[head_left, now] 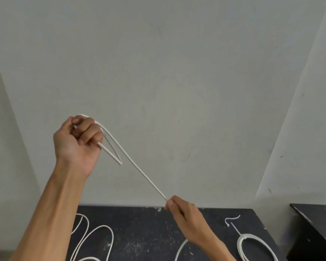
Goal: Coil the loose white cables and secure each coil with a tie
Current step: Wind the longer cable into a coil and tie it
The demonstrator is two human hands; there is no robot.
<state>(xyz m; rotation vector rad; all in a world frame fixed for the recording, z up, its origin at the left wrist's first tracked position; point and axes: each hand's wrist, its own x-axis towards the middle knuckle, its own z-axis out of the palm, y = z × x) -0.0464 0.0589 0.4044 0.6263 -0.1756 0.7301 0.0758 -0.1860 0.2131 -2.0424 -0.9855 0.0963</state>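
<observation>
Two hands share one white cable (139,170), held up in the air above the far edge of the dark counter (145,232). The left hand (77,140) is clenched in a fist around a first narrow loop, which hangs down as a sharp fold just beside the knuckles. The right hand (184,213) pinches the same cable between fingertips lower down, over the counter's far edge, so the run between the hands is drawn straight. The rest of the cable drops behind the right wrist and lies in loose loops (94,240) toward the counter's near-left part.

The cable looks light and springy rather than limp: the fold keeps a stiff, pointed shape, so turns will likely want to spring open unless the fist stays closed on them. Its smooth jacket may slip through a light pinch, which suits feeding it. Best held at the gathered turns, not at the free tail.

A finished coil (256,247) with a tie (235,229) sits near the counter's right edge, a spare tie (232,219) just beyond it.
</observation>
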